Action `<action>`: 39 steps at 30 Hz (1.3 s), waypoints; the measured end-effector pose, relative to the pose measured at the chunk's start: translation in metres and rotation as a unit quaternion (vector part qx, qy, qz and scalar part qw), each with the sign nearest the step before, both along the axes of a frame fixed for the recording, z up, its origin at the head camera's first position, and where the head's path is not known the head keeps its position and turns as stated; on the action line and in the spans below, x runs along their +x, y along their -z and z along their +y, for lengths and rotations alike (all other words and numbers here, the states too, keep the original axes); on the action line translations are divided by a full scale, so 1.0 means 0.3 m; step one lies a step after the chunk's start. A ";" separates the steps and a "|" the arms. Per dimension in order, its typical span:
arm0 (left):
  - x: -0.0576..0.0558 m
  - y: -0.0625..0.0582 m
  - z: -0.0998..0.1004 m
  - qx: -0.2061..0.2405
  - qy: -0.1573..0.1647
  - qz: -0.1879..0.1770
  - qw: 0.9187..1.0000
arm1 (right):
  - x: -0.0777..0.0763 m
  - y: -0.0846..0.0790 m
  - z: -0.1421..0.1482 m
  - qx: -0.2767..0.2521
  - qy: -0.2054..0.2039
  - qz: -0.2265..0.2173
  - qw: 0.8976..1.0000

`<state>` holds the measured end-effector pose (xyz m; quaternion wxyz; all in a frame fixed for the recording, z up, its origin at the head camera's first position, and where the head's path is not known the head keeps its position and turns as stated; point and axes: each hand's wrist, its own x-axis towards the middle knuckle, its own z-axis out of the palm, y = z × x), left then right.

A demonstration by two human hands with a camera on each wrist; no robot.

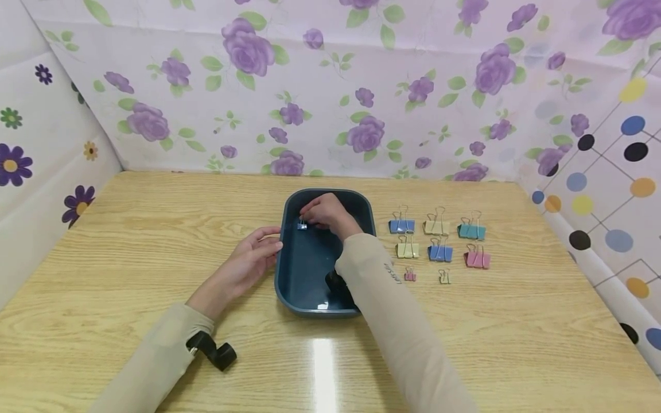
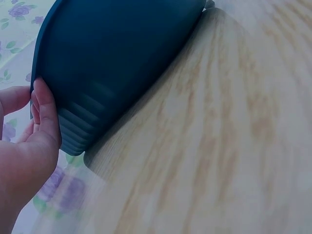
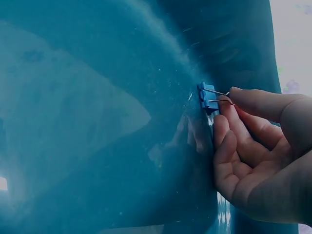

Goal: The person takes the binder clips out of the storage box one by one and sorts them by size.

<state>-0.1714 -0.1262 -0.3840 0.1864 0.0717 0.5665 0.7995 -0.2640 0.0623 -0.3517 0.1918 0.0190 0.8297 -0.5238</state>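
Observation:
In the head view, a dark blue plastic bin [image 1: 304, 275] stands on the table. My right hand [image 1: 327, 211] reaches inside it and pinches a small blue binder clip [image 1: 302, 226] by its wire handles. Seen from the right wrist, the clip's blue body [image 3: 206, 97] is near the bin's side wall, and the thumb and a fingertip hold the wires. My left hand [image 1: 253, 255] rests against the bin's left side with loosely extended fingers. From the left wrist, the left hand's fingers [image 2: 45, 105] touch the outer wall by the rim.
Right of the bin, several binder clips lie in rows: larger ones such as a blue clip [image 1: 401, 226], a teal clip [image 1: 472, 232] and a pink clip [image 1: 478, 260], plus a small pink clip [image 1: 410, 276] and a small yellow clip [image 1: 444, 278]. Flowered cloth [image 1: 310, 86] hangs behind the table.

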 end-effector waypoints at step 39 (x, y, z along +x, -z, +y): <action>-0.002 0.016 -0.002 0.032 -0.008 -0.003 0.999 | 0.010 -0.168 0.058 -0.008 -0.041 0.009 0.999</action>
